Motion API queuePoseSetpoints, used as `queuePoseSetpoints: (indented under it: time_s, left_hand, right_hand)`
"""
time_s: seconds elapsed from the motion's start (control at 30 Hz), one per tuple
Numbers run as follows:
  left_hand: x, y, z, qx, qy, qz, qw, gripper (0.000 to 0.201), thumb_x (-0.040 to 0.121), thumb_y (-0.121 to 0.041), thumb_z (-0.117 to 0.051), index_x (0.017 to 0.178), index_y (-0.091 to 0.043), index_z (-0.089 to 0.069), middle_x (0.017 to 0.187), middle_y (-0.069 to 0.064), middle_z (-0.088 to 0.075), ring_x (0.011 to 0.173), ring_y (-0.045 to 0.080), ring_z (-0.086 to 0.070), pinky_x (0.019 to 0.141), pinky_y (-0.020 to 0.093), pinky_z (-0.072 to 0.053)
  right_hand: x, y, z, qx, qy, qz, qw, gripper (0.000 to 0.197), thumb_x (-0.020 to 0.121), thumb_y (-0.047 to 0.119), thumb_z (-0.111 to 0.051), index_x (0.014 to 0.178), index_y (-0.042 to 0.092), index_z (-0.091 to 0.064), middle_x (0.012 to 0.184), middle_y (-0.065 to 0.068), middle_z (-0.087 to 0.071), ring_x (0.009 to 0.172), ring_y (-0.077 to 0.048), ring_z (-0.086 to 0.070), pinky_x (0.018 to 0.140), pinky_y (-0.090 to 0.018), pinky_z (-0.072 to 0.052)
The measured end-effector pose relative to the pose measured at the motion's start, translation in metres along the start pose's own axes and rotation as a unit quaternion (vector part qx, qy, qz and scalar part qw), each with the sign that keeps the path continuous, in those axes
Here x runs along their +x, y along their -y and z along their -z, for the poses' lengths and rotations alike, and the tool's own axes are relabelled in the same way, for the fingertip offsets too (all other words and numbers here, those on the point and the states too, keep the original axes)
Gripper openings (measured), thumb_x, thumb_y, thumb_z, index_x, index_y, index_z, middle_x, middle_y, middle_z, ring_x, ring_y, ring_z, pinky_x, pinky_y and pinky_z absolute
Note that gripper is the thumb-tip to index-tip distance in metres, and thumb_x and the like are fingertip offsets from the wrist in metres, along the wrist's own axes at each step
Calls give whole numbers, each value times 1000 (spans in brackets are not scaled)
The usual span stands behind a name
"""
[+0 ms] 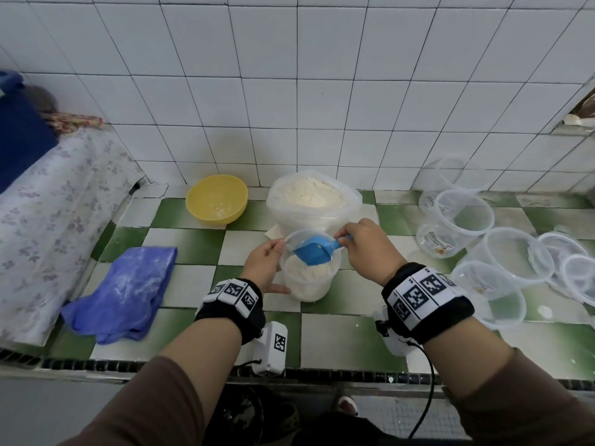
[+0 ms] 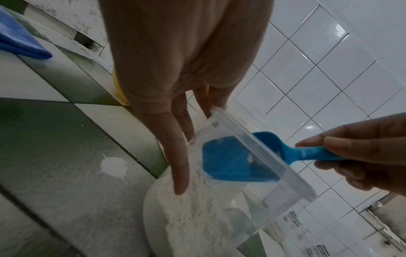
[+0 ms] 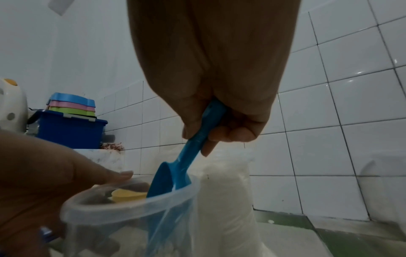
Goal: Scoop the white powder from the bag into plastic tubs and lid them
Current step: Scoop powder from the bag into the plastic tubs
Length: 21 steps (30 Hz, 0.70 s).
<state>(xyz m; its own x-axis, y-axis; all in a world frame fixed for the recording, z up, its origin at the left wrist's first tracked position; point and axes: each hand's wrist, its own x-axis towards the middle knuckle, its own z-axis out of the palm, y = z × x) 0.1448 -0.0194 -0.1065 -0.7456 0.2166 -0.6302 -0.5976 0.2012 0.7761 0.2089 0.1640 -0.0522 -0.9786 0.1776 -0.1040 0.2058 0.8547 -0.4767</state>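
A clear plastic tub (image 1: 307,281) stands on the green-and-white checked counter (image 1: 199,278), roughly half full of white powder (image 1: 306,272). My left hand (image 1: 265,263) grips its left side, thumb at the rim and fingers (image 2: 179,156) down the wall. My right hand (image 1: 360,246) pinches the handle of a blue scoop (image 1: 317,251). The scoop's bowl (image 2: 230,160) tilts down inside the tub mouth and looks nearly emptied. Just behind the tub is the open clear bag (image 1: 314,197) heaped with powder. In the right wrist view the scoop (image 3: 193,151) dips over the tub rim (image 3: 131,205).
A yellow bowl (image 1: 217,199) sits at the back left and a blue cloth (image 1: 125,291) at the front left. Several empty clear tubs (image 1: 463,217) and lids (image 1: 563,252) crowd the right. A floral-covered surface (image 1: 48,220) borders the left. The tiled wall is close behind.
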Motion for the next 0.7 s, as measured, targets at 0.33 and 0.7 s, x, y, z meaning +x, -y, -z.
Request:
queuePoseSetpoints:
  time_s: [0.33,0.7]
  left_hand:
    - [0,-2,0,13,0,0,1000,33,99,-35,-46,128,-22,-52,136,5,-49,119,32,-51,72,59,-56]
    - [1,-7,1,23,23,0,999,30,100,-34,-45,127,-22,-52,134,6,-51,119,31,-52,74,59,-56]
  right_hand:
    - [6,-7,51,135,29,-27,990,18,94,12,-51,83,15,-65,92,6,-63,81,-10,-50,62,-9,-34]
    - [30,-7,70,139,-152,-49,977,21,95,7,-49,105,7,-67,99,-7,-61,82,-15,-48,57,-14,-32]
